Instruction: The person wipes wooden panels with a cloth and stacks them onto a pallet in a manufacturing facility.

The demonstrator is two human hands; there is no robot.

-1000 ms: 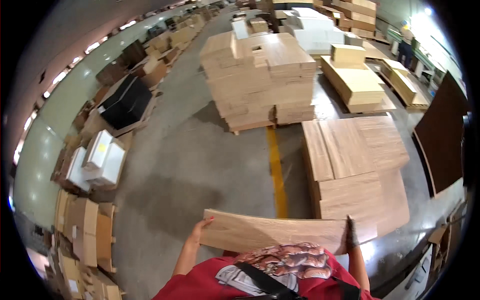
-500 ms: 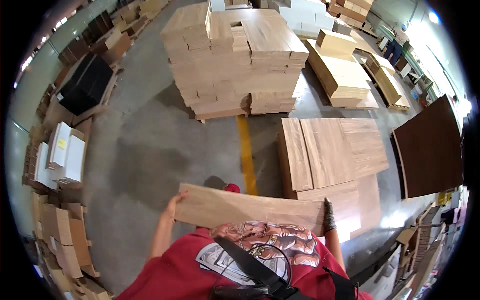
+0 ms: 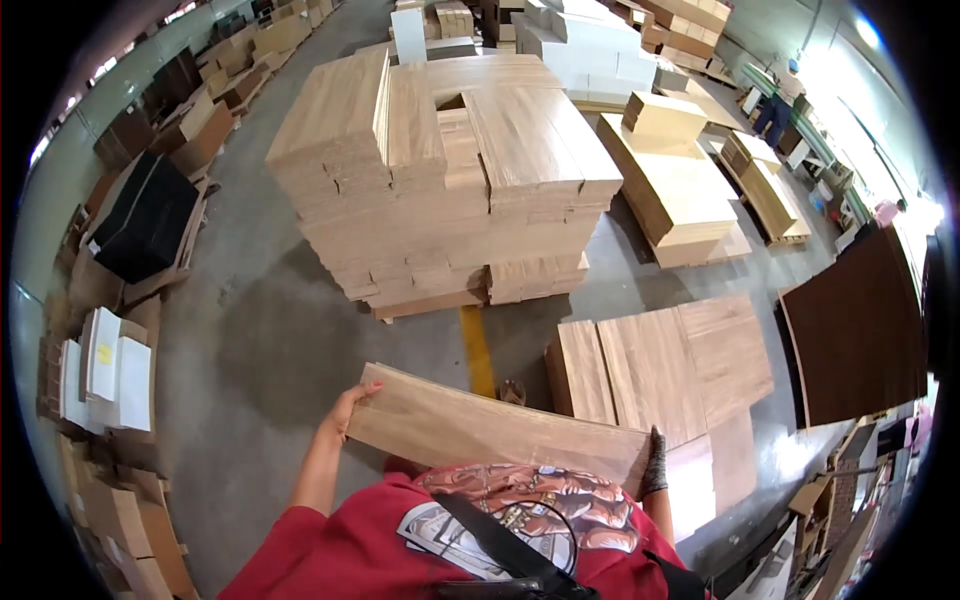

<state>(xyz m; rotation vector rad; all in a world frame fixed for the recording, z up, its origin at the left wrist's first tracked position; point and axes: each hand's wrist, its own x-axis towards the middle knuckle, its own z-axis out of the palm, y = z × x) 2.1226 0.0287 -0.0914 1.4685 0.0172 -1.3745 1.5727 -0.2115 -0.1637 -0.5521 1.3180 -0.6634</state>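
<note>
A long pale rectangular wooden board (image 3: 497,428) is held level at chest height, clamped endwise by left hand (image 3: 350,407) and gloved right hand (image 3: 654,462); both ends are best gripped evenly.

red printed t-shirt, black chest strap, grey glove on right hand (image 3: 655,462)

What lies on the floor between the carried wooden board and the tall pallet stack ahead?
In the head view, bare concrete floor with a yellow painted line separates the wooden board from the pallet stack.
</note>
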